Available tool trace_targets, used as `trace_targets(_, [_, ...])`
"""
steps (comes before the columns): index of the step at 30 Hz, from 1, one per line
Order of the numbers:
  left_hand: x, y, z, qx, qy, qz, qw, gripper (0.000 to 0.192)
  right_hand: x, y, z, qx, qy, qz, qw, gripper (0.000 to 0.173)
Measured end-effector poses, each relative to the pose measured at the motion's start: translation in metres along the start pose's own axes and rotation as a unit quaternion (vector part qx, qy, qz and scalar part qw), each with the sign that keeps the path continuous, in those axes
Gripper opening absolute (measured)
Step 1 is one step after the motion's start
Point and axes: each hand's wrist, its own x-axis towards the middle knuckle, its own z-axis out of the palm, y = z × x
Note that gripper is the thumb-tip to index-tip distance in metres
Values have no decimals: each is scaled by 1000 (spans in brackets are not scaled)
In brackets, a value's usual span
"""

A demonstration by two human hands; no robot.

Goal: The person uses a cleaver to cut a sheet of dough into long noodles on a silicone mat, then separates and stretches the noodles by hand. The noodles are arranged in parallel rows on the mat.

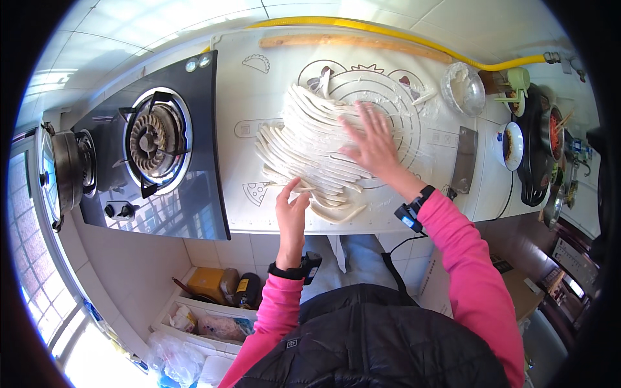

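Observation:
A broad heap of floured, hand-cut noodles [315, 140] lies across a white pastry mat [407, 213] printed with rings and food drawings. My right hand [371, 140] rests flat on the heap's right side, fingers spread. At the near edge of the noodles is my left hand [292, 206], its thumb and forefinger apart beside a loose strand. Whether the fingertips touch that strand is hard to tell. To the right on the mat lies a cleaver [464, 160]. A wooden rolling pin [354, 42] lies along the back, and a metal bowl of flour [462, 89] stands at the back right.
A black gas hob [204, 145] adjoins the mat on the left, with a lidded pot [65, 169] beyond. On the right are a white bowl of dark sauce [508, 145] and a black electric cooker [531, 165]. A yellow gas hose [470, 60] runs along the wall.

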Motion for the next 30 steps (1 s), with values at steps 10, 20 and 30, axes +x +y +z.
trace_targets(10, [14,-1,-5,-8,6,97,995,45,16,-58,-3,57,4,-69,996,74])
trace_targets(20, [11,-11,-29,147,46,214,965,39,60,-16,16,-13,88,31,996,77])
trace_targets(30, [-2,11,-24,-106,18,8,994,53,-15,-94,-6,93,-49,-128,986,73])
